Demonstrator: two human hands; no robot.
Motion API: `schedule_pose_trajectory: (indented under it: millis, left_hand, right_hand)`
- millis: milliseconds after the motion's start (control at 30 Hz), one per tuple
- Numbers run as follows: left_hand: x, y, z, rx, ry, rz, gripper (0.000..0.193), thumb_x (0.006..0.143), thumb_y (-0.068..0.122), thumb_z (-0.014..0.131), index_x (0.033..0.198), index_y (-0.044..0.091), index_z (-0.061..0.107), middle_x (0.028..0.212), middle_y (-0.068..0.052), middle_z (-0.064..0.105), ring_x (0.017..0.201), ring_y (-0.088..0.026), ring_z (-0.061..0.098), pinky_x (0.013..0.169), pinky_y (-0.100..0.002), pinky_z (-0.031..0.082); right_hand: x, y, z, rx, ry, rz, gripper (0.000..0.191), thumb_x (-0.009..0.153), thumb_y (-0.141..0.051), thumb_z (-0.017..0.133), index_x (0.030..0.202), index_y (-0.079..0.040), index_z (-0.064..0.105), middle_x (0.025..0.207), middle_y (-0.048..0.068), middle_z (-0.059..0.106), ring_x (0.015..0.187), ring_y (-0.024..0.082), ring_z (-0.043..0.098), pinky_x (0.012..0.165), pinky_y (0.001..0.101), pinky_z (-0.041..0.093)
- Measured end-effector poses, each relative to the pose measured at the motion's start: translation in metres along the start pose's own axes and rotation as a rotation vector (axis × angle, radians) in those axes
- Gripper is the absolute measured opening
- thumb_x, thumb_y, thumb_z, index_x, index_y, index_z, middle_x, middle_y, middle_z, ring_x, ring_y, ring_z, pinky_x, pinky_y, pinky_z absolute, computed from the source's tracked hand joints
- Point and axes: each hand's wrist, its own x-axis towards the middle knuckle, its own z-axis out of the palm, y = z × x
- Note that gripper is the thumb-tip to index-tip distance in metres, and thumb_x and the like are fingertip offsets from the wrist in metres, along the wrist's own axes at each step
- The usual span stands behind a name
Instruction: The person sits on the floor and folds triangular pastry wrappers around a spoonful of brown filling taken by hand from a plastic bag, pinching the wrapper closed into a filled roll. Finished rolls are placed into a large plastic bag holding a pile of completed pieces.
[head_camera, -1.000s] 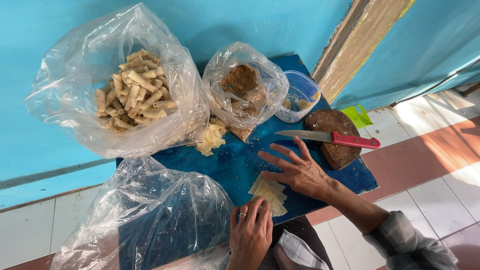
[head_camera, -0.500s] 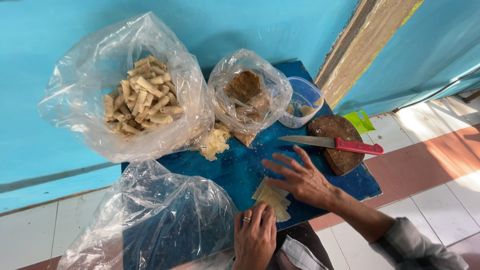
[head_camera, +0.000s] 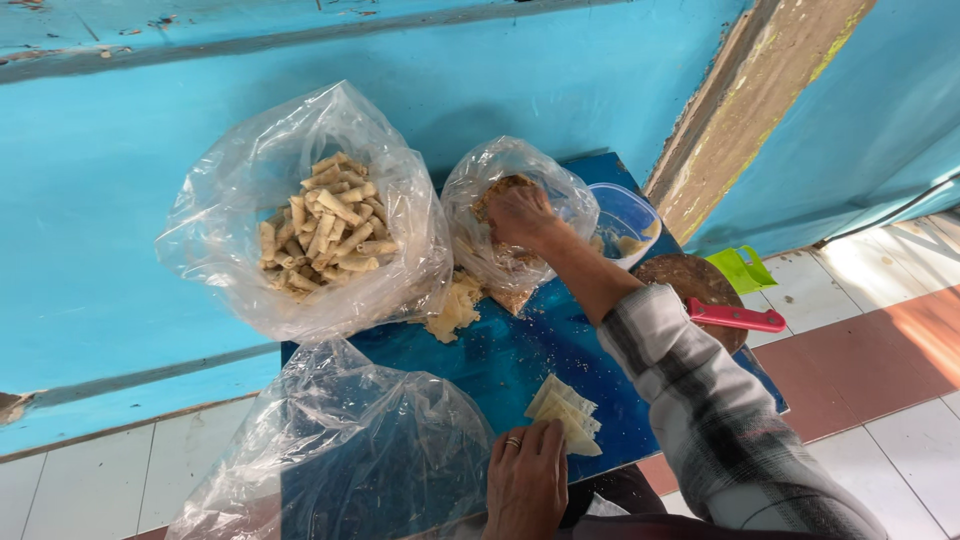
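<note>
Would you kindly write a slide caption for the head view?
Right hand reaching into the filling bag; left hand pressing pale wrappers on the blue table.

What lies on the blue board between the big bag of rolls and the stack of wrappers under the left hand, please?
In the head view, a pale crumpled heap lies below the big bag of rolls; then bare blue board runs to the stack of wrappers under the left hand.

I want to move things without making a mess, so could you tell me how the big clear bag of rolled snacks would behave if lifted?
The bag of rolls would probably sag: its plastic looks thin and crinkled. With its mouth wide open, tilting it might spill rolls. The rolls look thin and may crush if squeezed.
</note>
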Motion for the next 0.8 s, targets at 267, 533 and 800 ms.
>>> schedule_pose_trajectory:
  millis: [267, 533, 800]
  left_hand:
    - [-0.004, -0.001, -0.004, -0.096, 0.045, -0.003, 0.025, 0.098, 0.01, 0.063, 0.12, 0.001, 0.065, 0.116, -0.016, 0.069, 0.11, -0.035, 0.065, 0.094, -0.049, 0.048]
    - [-0.003, -0.002, -0.008, -0.075, 0.057, 0.022, 0.027, 0.093, 0.008, 0.065, 0.118, 0.0, 0.065, 0.124, -0.015, 0.067, 0.11, -0.036, 0.065, 0.092, -0.048, 0.05]
    - [-0.008, -0.004, -0.006, -0.11, 0.068, -0.004, 0.026, 0.095, 0.008, 0.065, 0.121, 0.002, 0.066, 0.128, -0.017, 0.063, 0.114, -0.038, 0.065, 0.091, -0.053, 0.051]
  right_hand:
    - [0.014, 0.003, 0.011, -0.137, 0.027, -0.058, 0.013, 0.083, -0.021, 0.078, 0.087, -0.008, 0.078, 0.089, 0.014, 0.077, 0.091, 0.029, 0.073, 0.1, 0.0468, 0.047]
    - [0.005, 0.012, 0.035, -0.206, 0.387, -0.182, 0.026, 0.08, -0.007, 0.071, 0.105, -0.002, 0.073, 0.082, 0.018, 0.074, 0.072, 0.031, 0.074, 0.063, 0.0457, 0.057]
    - [-0.004, 0.02, 0.033, 0.011, 0.086, -0.012, 0.015, 0.092, -0.002, 0.057, 0.103, -0.003, 0.066, 0.075, 0.015, 0.071, 0.053, 0.02, 0.06, 0.045, 0.038, 0.051]
